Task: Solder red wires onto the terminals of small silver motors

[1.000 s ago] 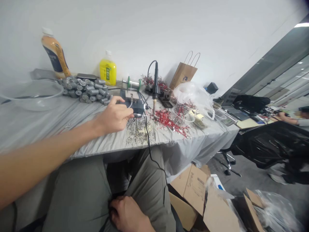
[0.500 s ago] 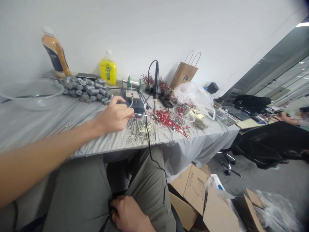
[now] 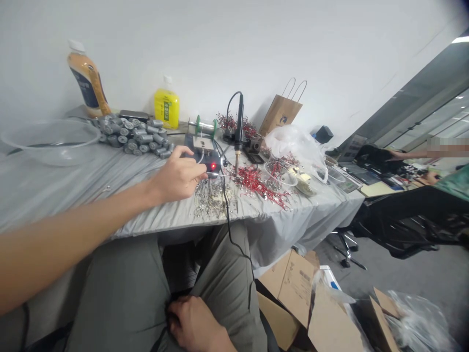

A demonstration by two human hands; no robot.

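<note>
Table: one, under a pale plastic sheet (image 3: 110, 176).
Left arm and hand: one, reaching over the near edge from the left; the hand (image 3: 179, 173) is palm down, fingers curled, thumb and forefinger pinched on a thin silvery piece (image 3: 212, 174).
Right hand: one, in the lap below the near edge (image 3: 196, 318), fingers curled; cannot tell whether it holds anything.
Large clear bowl: one, at the left end (image 3: 58, 154).
Bottles: two, by the far edge, one orange (image 3: 87, 85), one yellow (image 3: 166, 108).
Paper bag: one, toward the far right corner (image 3: 281, 113).
Soldering iron: one, tip down (image 3: 239, 127).
Solder spool: one, green-ended (image 3: 205, 128).
Grey cylinders: heaped, overlapping past counting (image 3: 135, 134).
Red wires: many, uncountable, near the near edge (image 3: 258, 183).
Silvery piece: one, pointing rightward toward the iron's tip; contact unclear.
</note>
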